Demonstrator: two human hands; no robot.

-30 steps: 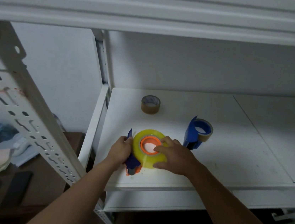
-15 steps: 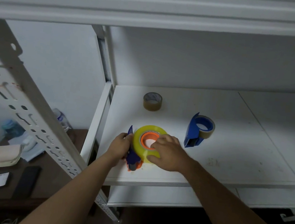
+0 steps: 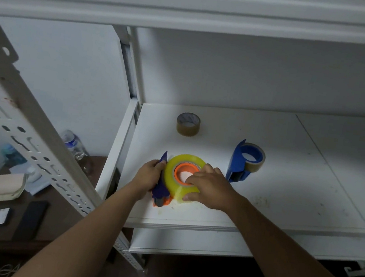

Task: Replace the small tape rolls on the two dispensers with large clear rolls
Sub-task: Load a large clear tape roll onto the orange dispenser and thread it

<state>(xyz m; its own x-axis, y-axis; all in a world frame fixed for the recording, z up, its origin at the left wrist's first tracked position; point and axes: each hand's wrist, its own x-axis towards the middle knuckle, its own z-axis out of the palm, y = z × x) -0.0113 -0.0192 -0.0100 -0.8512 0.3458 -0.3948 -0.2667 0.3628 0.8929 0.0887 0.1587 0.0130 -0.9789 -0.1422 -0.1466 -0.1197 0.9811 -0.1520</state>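
Right hand (image 3: 211, 188) presses big roll (image 3: 182, 175) onto dispenser (image 3: 160, 187), left hand (image 3: 149, 174) gripping it. 2nd dispenser (image 3: 239, 166), right of centre, w/ small roll: not yet swapped.

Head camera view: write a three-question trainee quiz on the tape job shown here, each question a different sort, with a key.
1. True or false: the second dispenser already carries a large clear roll.
2. Multiple choice: the left hand grips A) the loose brown roll, B) the near dispenser, C) the shelf edge.
3. Fill in: the right hand presses the large clear roll onto an ______ hub.

Key: 1 false, it holds a small brown roll; 2 B; 3 orange.
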